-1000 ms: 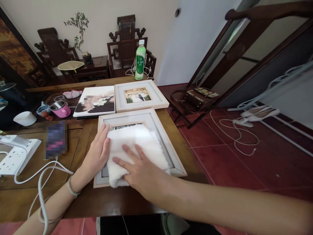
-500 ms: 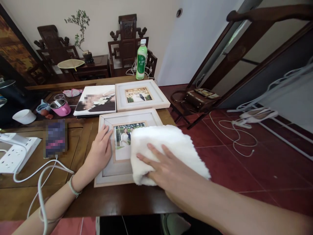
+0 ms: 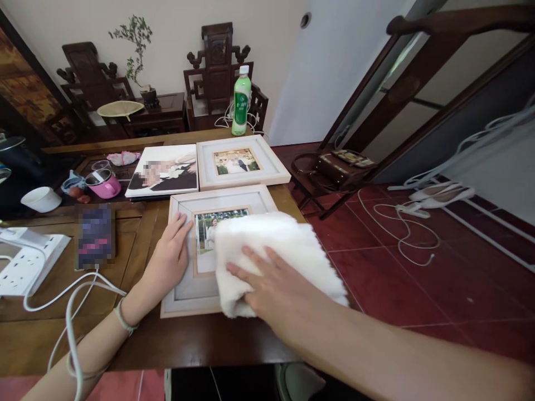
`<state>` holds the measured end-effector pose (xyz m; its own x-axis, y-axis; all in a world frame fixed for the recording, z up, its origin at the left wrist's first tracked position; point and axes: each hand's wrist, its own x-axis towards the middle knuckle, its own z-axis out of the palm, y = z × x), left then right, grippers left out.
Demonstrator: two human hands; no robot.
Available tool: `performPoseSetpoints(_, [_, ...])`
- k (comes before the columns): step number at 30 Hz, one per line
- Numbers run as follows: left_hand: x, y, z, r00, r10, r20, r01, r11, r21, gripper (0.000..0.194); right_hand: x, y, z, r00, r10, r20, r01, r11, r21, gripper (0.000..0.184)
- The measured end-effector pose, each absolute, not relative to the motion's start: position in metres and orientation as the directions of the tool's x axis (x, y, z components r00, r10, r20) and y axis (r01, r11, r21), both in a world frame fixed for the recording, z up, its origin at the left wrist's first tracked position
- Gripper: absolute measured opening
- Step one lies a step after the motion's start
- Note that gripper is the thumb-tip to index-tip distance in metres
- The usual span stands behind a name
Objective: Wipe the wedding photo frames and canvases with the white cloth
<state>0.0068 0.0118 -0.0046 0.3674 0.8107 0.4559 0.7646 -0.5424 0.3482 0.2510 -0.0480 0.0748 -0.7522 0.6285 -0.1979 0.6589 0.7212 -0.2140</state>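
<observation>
A light wooden picture frame (image 3: 181, 303) with a wide white border lies face up near the table's front edge. Its small photo (image 3: 203, 236) shows a person in white; the photo's right part is covered. My left hand (image 3: 170, 253) rests on the frame's left side, fingers stretched out, gripping nothing. Under my right hand (image 3: 267, 278) is a fluffy white cloth (image 3: 309, 250), pressed onto the frame's right half and hanging past its right edge. The fingers are spread over the cloth, with the thumb at its folded lower edge.
Behind lie a second picture frame (image 3: 271, 167) and a photo panel (image 3: 167, 186); a green bottle (image 3: 241, 106) stands beyond. To the left are a pink mug (image 3: 109, 186), a white cup (image 3: 40, 199), a phone (image 3: 95, 236) and a power strip (image 3: 31, 264) with cables.
My right hand has slid slightly left with the white cloth, which now covers more of the photo. My left hand and the frame have stayed put.
</observation>
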Motion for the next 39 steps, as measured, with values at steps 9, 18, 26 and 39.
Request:
performPoseSetpoints(9, [0.007, 0.012, -0.006, 0.367, 0.823, 0.433, 0.770, -0.530, 0.355, 0.047, 0.330, -0.043, 0.074, -0.686, 0.724, -0.066, 0.727, 0.681, -0.088, 0.035])
performPoseSetpoints(18, [0.008, 0.010, -0.007, 0.373, 0.827, 0.422, 0.777, -0.526, 0.345, 0.048, 0.336, -0.003, 0.064, -0.604, 0.796, 0.042, 0.796, 0.605, -0.023, 0.042])
performPoseSetpoints(26, [0.015, 0.006, 0.006, 0.279, 0.866, 0.415, 0.756, -0.465, 0.462, 0.046, 0.289, 0.033, 0.083, -0.601, 0.749, 0.281, 0.757, 0.645, -0.100, 0.062])
performPoseSetpoints(39, [0.013, 0.011, -0.005, 0.224, 0.784, 0.579, 0.706, -0.541, 0.458, 0.068, 0.205, 0.069, 0.068, -0.838, 0.545, -0.037, 0.534, 0.832, 0.150, 0.038])
